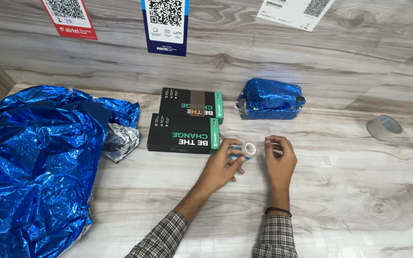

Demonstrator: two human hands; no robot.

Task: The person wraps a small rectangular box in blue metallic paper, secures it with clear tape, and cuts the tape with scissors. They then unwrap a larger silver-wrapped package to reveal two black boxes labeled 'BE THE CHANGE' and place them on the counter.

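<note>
Pale wood-grain counter runs to a matching wall, where 3 cards hang at the far edge. My left hand pinches a small roll of clear tape near the middle of the counter; my right hand has its fingertips together just right of it, seemingly on the loose end. The roll should be light, stiff and sticky at the strip, best held by its rim. 2 black boxes lie just left, blue foil far left, a wrapped parcel behind, a bigger tape roll far right.
</note>
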